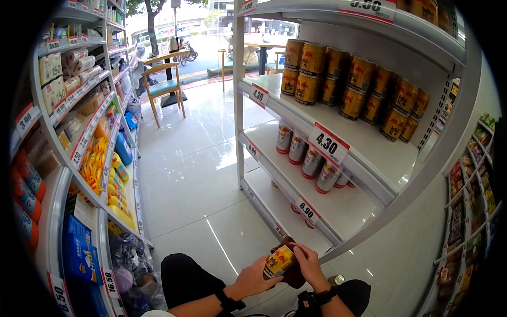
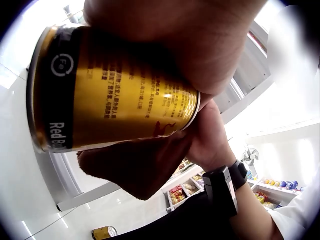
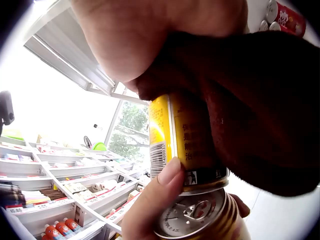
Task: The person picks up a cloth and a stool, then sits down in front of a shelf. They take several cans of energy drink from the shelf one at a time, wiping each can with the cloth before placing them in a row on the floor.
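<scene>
My left hand [image 1: 252, 277] grips a gold can [image 1: 279, 261] lying tilted in front of my knees; its fingers are partly hidden. A dark brown cloth [image 1: 296, 274] is held in my right hand [image 1: 310, 264], against the can's far end. In the left wrist view, the gold can [image 2: 125, 95] spans my left palm, with the cloth [image 2: 140, 165] below it. The right wrist view shows the cloth [image 3: 260, 110] draped over a gold can [image 3: 185, 135], whose base touches the lid of another can [image 3: 195, 215] beside my left thumb [image 3: 155, 200].
Another gold can [image 1: 336, 280] is on the floor by my right knee. A shelf unit [image 1: 369, 164] ahead holds gold cans [image 1: 311, 58] and silver-red cans [image 1: 311, 161]. Stocked shelves [image 1: 84, 142] line the left side; a wooden chair [image 1: 163, 87] stands beyond.
</scene>
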Demonstrator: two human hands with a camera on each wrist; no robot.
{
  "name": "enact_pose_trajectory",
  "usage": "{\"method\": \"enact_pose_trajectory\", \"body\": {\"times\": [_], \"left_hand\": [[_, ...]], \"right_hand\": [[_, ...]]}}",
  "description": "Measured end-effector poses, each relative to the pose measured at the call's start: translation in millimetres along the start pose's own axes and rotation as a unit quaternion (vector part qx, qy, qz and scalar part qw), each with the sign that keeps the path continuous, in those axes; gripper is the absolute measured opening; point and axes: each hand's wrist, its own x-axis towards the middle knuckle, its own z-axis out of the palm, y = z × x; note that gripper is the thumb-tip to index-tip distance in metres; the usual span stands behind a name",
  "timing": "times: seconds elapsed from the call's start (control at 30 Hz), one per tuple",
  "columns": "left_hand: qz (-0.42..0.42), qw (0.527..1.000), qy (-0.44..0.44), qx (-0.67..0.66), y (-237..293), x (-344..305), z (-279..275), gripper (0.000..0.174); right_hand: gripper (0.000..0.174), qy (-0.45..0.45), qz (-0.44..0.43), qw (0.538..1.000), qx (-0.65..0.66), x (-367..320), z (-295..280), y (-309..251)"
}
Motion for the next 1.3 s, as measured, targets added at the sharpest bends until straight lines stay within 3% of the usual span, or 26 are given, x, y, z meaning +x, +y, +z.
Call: {"method": "enact_pose_trajectory", "body": {"times": [0.2,0.37,0.5,0.57,0.7,0.77,0.83,0.93,1.13,1.3], "left_hand": [[0.006,0.999,0.009,0.053,1.3,-2.9,3.2,0.078],[0.009,0.995,0.006,0.095,1.1,-3.6,4.5,0.08],[-0.013,0.997,0.019,0.072,3.1,-2.4,3.7,0.078],[-0.03,0.998,0.016,0.053,4.5,-0.6,2.1,0.078],[-0.017,1.0,0.009,0.012,5.0,-0.5,-0.5,0.076],[-0.006,1.0,0.004,0.012,7.3,-2.0,-1.8,0.076],[-0.046,0.995,-0.076,0.041,12.2,-4.9,-4.1,0.081],[-0.021,0.996,-0.079,0.035,4.1,-8.6,1.4,0.082],[0.025,1.0,0.008,0.001,-3.5,-11.7,0.0,0.079],[0.008,1.0,0.017,0.02,-6.9,-11.2,1.2,0.078]], "right_hand": [[0.041,0.004,0.005,0.99,-0.144,-3.1,-5.0,-22.1],[0.037,-0.004,0.081,0.959,-0.272,1.8,-15.3,-28.1],[0.032,0.015,0.073,0.962,-0.263,1.1,-20.7,-22.6],[0.025,0.039,-0.081,0.97,-0.227,1.3,-22.5,-10.0],[0.018,0.062,-0.165,0.97,-0.169,-1.1,-19.2,-4.2],[0.017,0.039,-0.166,0.977,-0.129,-7.8,-14.5,-12.7],[0.016,0.014,-0.166,0.982,-0.089,-10.1,-12.6,-14.6],[0.015,-0.035,-0.169,0.981,-0.092,-10.1,-15.4,-9.2],[0.025,-0.07,-0.115,0.989,-0.058,-11.2,-8.2,-8.5],[0.032,-0.065,-0.017,0.997,-0.032,-9.9,-4.2,4.3]]}}
